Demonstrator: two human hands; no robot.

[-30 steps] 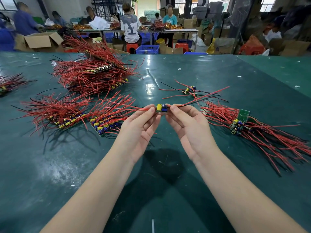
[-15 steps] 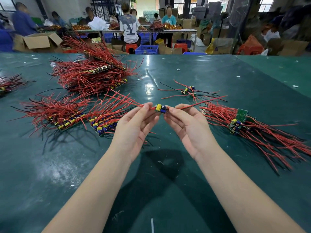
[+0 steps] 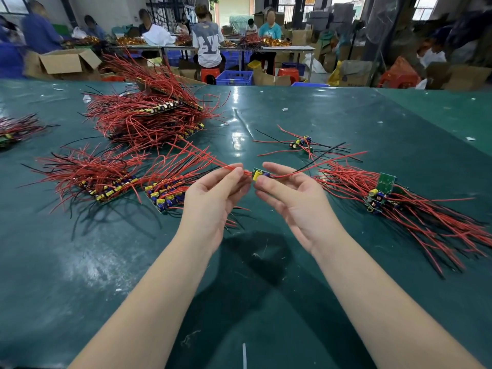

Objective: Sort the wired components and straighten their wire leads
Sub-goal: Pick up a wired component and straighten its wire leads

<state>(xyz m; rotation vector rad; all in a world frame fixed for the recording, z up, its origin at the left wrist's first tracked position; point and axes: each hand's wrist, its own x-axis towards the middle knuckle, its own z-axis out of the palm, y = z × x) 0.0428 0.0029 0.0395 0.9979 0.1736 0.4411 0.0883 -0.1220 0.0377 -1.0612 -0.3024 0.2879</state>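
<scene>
A small green circuit board with a yellow part (image 3: 258, 173) hangs above the green table between my hands. My left hand (image 3: 213, 198) pinches its red leads just left of the board. My right hand (image 3: 290, 198) holds the board's right side, with red and black leads running off to the right over its fingers. A bundle of sorted boards with long red and black leads (image 3: 399, 209) lies at the right. Two rows of boards with red leads (image 3: 106, 179) lie at the left, and a big heap (image 3: 149, 115) sits behind them.
A few loose boards with leads (image 3: 300, 143) lie behind my hands. Another small bundle (image 3: 13, 131) sits at the far left edge. The green table (image 3: 239, 288) stretches wide. People work at tables in the background among cardboard boxes and blue crates.
My hands have drawn slightly apart along the leads. The board has tipped, and its left red leads now stretch up and to the left.
</scene>
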